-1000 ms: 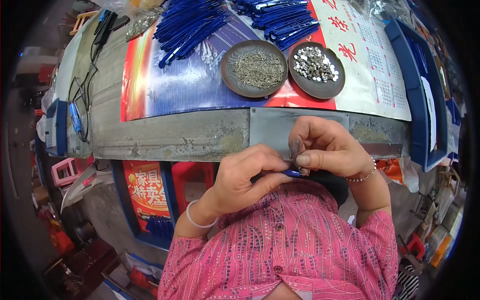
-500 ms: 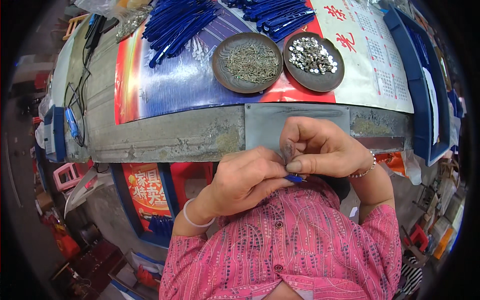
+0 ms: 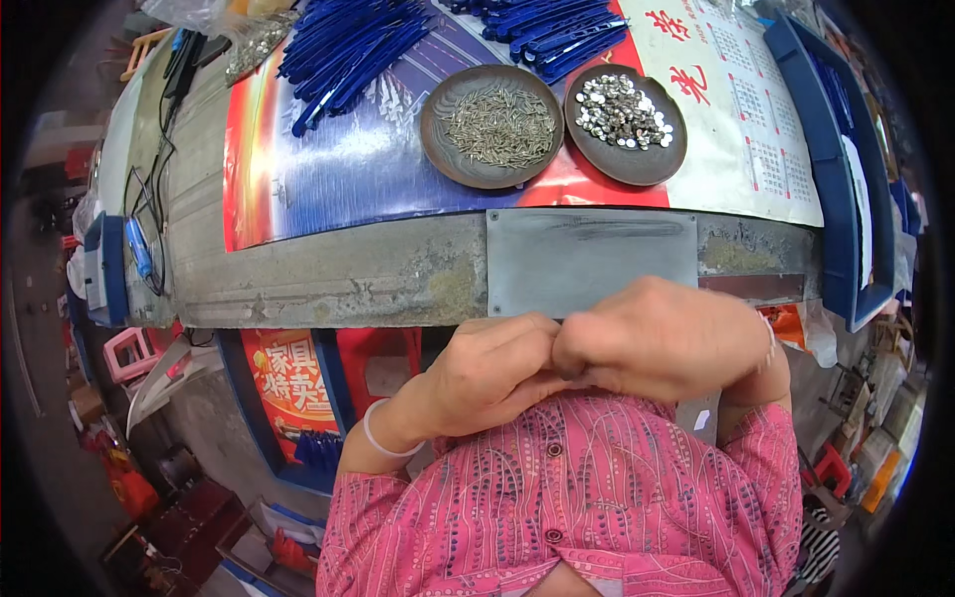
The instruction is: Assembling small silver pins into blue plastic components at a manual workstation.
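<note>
My left hand [image 3: 489, 370] is closed in front of my chest, its fingertips pinched together. Half a second ago a small blue plastic piece stuck out of them; now the fingers of both hands cover it. Pressed close against those fingertips is my right hand [image 3: 662, 336], curled and smeared by motion, and anything in it is hidden. Beyond the hands lies a grey metal plate [image 3: 592, 264] at the bench edge. Farther back stand a dark round dish [image 3: 438, 159] of small metal pins [image 3: 500, 127] and a second dish [image 3: 642, 174] of shiny round metal bits [image 3: 622, 111].
Slim blue plastic pieces lie in two heaps, one at the left [image 3: 348, 55] and one at the middle [image 3: 562, 35], on a printed poster [image 3: 328, 199]. A blue tray [image 3: 846, 199] borders the bench at the right. Black cables [image 3: 164, 149] run along the left. Below is a blue-edged box [image 3: 254, 403].
My right hand has lowered and turned, its back now upward, and its fingers have curled over the left fingertips. The blue piece has gone out of sight. My left hand has dropped slightly.
</note>
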`<move>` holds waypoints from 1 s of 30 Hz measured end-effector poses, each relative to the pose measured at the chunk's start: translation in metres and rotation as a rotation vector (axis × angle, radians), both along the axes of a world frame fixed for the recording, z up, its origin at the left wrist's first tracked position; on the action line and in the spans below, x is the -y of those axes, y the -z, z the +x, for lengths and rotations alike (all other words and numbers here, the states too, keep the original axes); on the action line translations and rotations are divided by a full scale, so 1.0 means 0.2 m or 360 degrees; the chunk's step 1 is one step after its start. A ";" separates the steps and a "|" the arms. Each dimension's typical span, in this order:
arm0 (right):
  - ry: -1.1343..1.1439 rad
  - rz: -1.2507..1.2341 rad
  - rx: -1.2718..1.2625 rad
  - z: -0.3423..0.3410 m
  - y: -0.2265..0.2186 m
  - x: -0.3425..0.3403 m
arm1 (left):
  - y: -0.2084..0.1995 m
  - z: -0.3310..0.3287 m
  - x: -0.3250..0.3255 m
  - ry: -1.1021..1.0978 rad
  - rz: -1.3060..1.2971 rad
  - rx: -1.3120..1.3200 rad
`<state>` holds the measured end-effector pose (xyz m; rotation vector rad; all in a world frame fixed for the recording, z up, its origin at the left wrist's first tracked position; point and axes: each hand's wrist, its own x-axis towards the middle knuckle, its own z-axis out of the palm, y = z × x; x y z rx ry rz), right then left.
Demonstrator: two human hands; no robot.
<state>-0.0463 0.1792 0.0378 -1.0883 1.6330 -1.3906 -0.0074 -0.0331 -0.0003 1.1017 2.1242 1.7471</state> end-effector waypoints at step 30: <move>0.1139 0.1144 -0.1419 -0.19 0.13 -0.23 | 0.06 0.04 -0.01 -0.0477 0.0036 0.0400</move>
